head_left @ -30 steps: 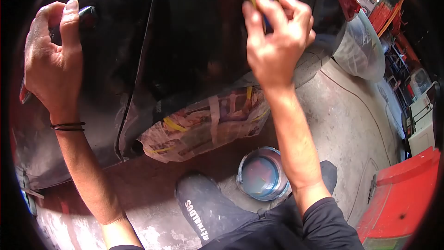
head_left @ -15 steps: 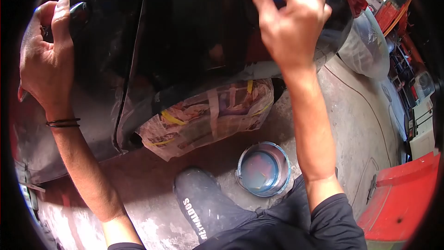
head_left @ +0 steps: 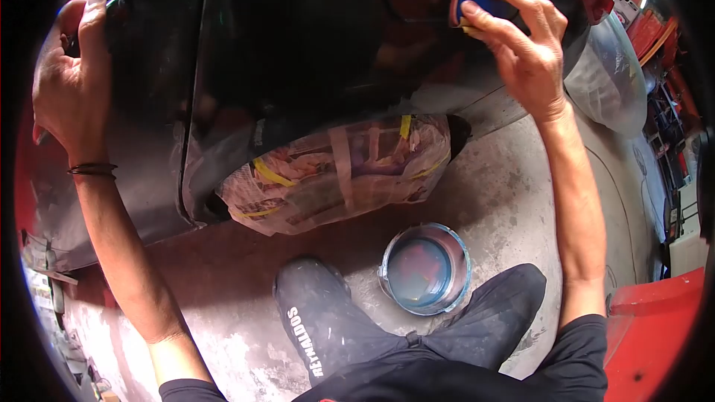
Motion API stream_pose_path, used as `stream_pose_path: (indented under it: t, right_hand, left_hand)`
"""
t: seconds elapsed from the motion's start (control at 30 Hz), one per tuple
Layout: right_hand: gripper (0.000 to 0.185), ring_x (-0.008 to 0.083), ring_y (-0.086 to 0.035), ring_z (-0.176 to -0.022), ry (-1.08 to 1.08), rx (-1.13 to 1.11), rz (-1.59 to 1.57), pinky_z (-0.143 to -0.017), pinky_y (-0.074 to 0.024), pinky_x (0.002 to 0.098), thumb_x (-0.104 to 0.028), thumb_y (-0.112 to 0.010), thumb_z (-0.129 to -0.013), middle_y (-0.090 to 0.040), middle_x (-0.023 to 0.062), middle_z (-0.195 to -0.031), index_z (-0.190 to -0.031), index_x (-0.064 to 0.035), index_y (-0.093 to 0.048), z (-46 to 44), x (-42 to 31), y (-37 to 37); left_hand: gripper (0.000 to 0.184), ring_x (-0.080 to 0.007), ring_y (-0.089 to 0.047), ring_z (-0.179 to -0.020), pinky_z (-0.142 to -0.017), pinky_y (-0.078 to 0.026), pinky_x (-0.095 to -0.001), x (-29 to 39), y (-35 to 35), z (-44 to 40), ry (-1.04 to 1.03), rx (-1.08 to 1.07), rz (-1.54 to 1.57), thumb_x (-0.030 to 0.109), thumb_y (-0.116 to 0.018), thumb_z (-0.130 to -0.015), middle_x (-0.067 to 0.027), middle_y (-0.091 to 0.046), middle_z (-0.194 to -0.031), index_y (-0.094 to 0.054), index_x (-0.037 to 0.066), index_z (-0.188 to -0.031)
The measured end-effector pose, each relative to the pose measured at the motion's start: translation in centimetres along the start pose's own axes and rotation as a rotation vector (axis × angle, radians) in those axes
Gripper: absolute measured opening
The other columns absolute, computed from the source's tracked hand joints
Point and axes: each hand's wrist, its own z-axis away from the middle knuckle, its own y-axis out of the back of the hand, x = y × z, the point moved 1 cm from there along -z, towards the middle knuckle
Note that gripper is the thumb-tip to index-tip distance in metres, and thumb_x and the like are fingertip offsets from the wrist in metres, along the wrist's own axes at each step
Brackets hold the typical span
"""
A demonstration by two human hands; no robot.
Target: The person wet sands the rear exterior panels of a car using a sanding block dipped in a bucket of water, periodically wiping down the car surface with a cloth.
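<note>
My right hand [head_left: 532,48] pinches a blue sanding block [head_left: 480,4] with yellow edges between thumb and fingers, at the dark panel of the car body [head_left: 298,37]. On the left, my left hand [head_left: 78,85] is curled around a dark door handle [head_left: 117,9], its thumb raised along the near side. The handle's middle is hidden behind that hand. A vertical panel seam runs between my two hands.
Below the panel, a wheel [head_left: 320,179] is wrapped in taped plastic and paper. A bucket [head_left: 386,262] of cloudy liquid stands on the concrete floor between my knees. Clear plastic sheeting [head_left: 611,78] hangs at right, above a red panel [head_left: 655,327].
My right hand has moved right and slightly down with the sanding block, which now shows more fully. My left hand stays at the handle. My right knee has come into view beside the bucket.
</note>
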Motion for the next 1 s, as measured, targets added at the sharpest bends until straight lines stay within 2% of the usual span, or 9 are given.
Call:
stream_pose_path:
  t: [0.23, 0.37, 0.43, 0.6, 0.7, 0.77, 0.8, 0.9, 1.0]
  right_hand:
    - [0.029, 0.0299, -0.068, -0.130, 0.233, 0.055, -0.070, -0.111, -0.0458, 0.0468, -0.011, -0.087, -0.093, -0.074, 0.0090, -0.145, -0.120, -0.0242, -0.089, -2.1, 0.6, -0.5]
    - [0.030, 0.0284, -0.069, -0.126, 0.304, 0.131, -0.081, -0.110, -0.0471, 0.0453, -0.015, -0.091, -0.090, -0.075, 0.0074, -0.143, -0.118, -0.0257, -0.089, 1.2, 5.6, -1.5]
    - [0.029, 0.0275, -0.070, -0.125, 0.304, 0.195, -0.115, -0.110, -0.0472, 0.0448, -0.018, -0.092, -0.090, -0.075, 0.0060, -0.142, -0.119, -0.0260, -0.089, 0.1, 3.8, -2.7]
    - [0.030, 0.0280, -0.065, -0.136, 0.266, 0.284, -0.244, -0.115, -0.0464, 0.0475, -0.025, -0.089, -0.095, -0.072, 0.0047, -0.148, -0.126, -0.0249, -0.088, -1.9, 0.5, -5.1]
    - [0.043, 0.0258, -0.069, -0.133, 0.214, 0.085, -0.101, -0.113, -0.0494, 0.0411, -0.016, -0.094, -0.086, -0.077, 0.0017, -0.149, -0.127, -0.0268, -0.089, 0.7, 4.5, -1.1]
    - [0.026, 0.0225, -0.071, -0.120, 0.226, 0.192, -0.121, -0.108, -0.0464, 0.0438, -0.023, -0.091, -0.091, -0.080, -0.0029, -0.132, -0.116, -0.0293, -0.090, 0.8, 4.6, -2.3]
    - [0.026, 0.0222, -0.072, -0.124, 0.124, 0.195, -0.109, -0.113, -0.0464, 0.0419, -0.021, -0.089, -0.091, -0.079, -0.0025, -0.142, -0.114, -0.0328, -0.089, 0.2, 2.0, -2.5]
    - [0.025, 0.0187, -0.071, -0.125, -0.044, 0.356, -0.110, -0.110, -0.0425, 0.0434, -0.024, -0.088, -0.092, -0.079, -0.0082, -0.143, -0.114, -0.0350, -0.088, -0.7, -3.1, -5.2]
    - [0.023, 0.0158, -0.068, -0.125, -0.128, 0.497, 0.036, -0.103, -0.0386, 0.0458, -0.024, -0.085, -0.095, -0.078, -0.0127, -0.143, -0.116, -0.0341, -0.089, -4.1, -1.7, -6.6]
  left_hand:
    - [0.049, -0.0164, -0.078, -0.099, -0.090, -0.059, -0.0340, -0.6, -0.1, -0.5, 0.011, 0.030, -0.046, 0.063, -0.080, -0.102, -0.0003, -0.083, -0.106, -0.088, 0.017, -0.117]
    - [0.050, -0.0157, -0.077, -0.093, -0.085, -0.059, -0.0352, 0.2, -0.6, -0.1, 0.045, 0.074, -0.021, 0.064, -0.081, -0.101, 0.0005, -0.082, -0.101, -0.087, 0.015, -0.111]
    - [0.049, -0.0179, -0.078, -0.095, -0.085, -0.060, -0.0365, -0.3, -1.0, 0.1, 0.056, 0.059, 0.008, 0.063, -0.080, -0.103, -0.0009, -0.082, -0.102, -0.085, 0.015, -0.111]
    - [0.047, -0.0213, -0.079, -0.098, -0.087, -0.060, -0.0384, 2.2, -0.3, 0.7, 0.038, 0.108, -0.023, 0.059, -0.077, -0.105, -0.0033, -0.082, -0.102, -0.083, 0.014, -0.116]
    - [0.048, -0.0217, -0.078, -0.098, -0.088, -0.060, -0.0394, 2.1, -0.4, 0.5, 0.047, 0.084, -0.036, 0.059, -0.074, -0.108, -0.0056, -0.082, -0.106, -0.082, 0.013, -0.117]
    - [0.045, -0.0217, -0.076, -0.095, -0.086, -0.060, -0.0402, 2.6, -0.4, 0.5, 0.010, 0.096, -0.048, 0.056, -0.072, -0.111, -0.0072, -0.080, -0.105, -0.079, 0.011, -0.115]
    - [0.043, -0.0217, -0.076, -0.094, -0.086, -0.059, -0.0400, 2.8, -0.3, 0.5, -0.001, 0.094, -0.018, 0.053, -0.072, -0.111, -0.0073, -0.079, -0.104, -0.078, 0.010, -0.115]
    - [0.038, -0.0228, -0.074, -0.093, -0.087, -0.059, -0.0394, 3.6, 0.0, 0.6, -0.011, 0.083, 0.016, 0.046, -0.072, -0.112, -0.0076, -0.076, -0.102, -0.075, 0.009, -0.115]
    - [0.037, -0.0229, -0.074, -0.094, -0.086, -0.058, -0.0396, 3.8, 0.1, 0.6, -0.001, 0.071, -0.033, 0.046, -0.072, -0.112, -0.0075, -0.075, -0.101, -0.074, 0.009, -0.114]
